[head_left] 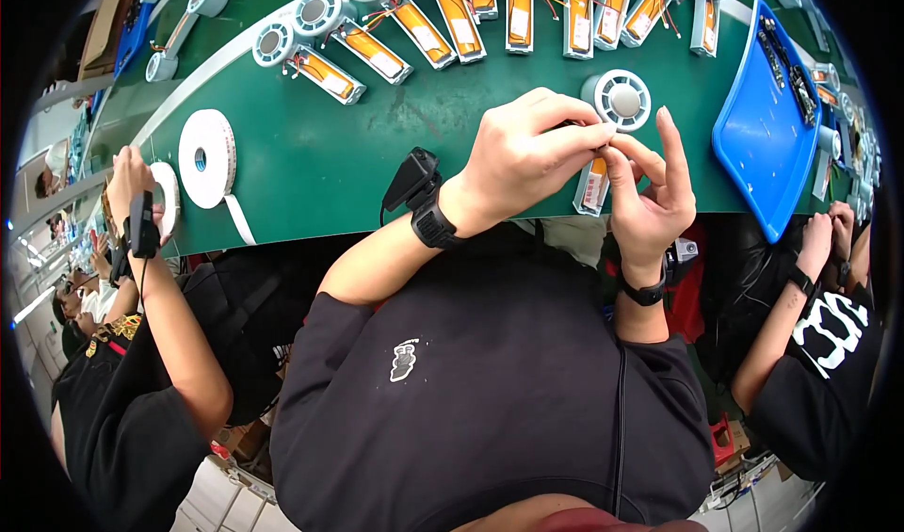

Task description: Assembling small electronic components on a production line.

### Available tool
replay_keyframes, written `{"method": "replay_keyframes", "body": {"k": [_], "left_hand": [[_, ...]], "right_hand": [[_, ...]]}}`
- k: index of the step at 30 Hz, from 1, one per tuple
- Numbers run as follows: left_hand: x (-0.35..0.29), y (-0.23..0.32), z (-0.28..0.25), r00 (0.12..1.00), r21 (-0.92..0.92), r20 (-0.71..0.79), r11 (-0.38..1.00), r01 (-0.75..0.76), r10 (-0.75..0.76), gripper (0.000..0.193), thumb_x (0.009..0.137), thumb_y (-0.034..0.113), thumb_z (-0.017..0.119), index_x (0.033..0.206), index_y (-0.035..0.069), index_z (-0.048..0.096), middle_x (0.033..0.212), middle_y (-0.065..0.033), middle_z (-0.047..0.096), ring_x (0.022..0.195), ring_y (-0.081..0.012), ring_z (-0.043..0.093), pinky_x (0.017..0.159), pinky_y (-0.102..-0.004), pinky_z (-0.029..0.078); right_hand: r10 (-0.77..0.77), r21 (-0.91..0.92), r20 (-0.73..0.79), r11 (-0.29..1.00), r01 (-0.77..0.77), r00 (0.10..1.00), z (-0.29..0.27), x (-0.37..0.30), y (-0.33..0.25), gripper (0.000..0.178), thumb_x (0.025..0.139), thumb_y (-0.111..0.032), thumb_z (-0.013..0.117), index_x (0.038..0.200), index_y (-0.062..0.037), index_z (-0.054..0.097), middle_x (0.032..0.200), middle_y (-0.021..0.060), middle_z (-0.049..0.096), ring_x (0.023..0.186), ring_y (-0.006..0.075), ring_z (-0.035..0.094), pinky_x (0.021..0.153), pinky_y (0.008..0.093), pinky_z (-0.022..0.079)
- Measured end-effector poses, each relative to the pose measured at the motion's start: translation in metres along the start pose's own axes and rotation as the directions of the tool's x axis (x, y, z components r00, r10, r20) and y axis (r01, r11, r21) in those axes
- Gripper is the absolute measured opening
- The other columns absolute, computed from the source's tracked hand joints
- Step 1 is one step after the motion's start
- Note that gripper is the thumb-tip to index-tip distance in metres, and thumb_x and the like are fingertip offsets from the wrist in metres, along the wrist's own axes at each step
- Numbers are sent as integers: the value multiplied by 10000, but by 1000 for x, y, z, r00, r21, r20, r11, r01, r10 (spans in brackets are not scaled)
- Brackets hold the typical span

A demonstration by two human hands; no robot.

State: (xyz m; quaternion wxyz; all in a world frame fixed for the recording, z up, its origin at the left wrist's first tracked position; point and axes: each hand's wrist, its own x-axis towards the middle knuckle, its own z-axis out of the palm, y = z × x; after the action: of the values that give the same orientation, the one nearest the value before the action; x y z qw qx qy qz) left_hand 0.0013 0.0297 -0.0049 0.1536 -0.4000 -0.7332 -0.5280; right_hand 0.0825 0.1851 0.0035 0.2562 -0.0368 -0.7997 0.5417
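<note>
In front of me on the green bench lies a grey fan-like unit with a round vented head [623,100] and a narrow open body [592,188] holding an orange battery pack. My left hand [527,155] reaches over it from the left, thumb and fingertips pinched together. My right hand [652,193] meets it from the right, thumb against a finger and another finger stretched upward. Both sets of fingertips come together just above the unit's body. What they pinch is tiny and mostly hidden; a dark bit shows by the left fingers.
Several similar units with orange packs [518,14] and loose wires line the bench's far side. A white tape roll [208,158] lies to the left. On the right, a blue tray [767,146] holds dark small parts. Co-workers' arms [179,315] are at both sides.
</note>
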Motion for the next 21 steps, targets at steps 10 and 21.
{"method": "replay_keyframes", "body": {"k": [10,21], "left_hand": [[-12,2,-21,973,94,37,970,223,-227,414,744,-8,861,1136,64,747,995,-94,696,835,-211,710,703,-308,600],[1,-4,-30,979,158,172,984,79,-106,425,728,12,855,1134,82,748,1038,-65,688,883,-236,678,739,-338,577]], "right_hand": [[342,-306,202,912,-273,918,-20,3,0,175,955,-115,735,1045,15,659,733,31,605,605,84,494,561,253,410],[-46,-316,374,933,173,926,-36,28,6,47,904,21,677,940,5,652,793,126,647,638,264,619,546,370,462]]}}
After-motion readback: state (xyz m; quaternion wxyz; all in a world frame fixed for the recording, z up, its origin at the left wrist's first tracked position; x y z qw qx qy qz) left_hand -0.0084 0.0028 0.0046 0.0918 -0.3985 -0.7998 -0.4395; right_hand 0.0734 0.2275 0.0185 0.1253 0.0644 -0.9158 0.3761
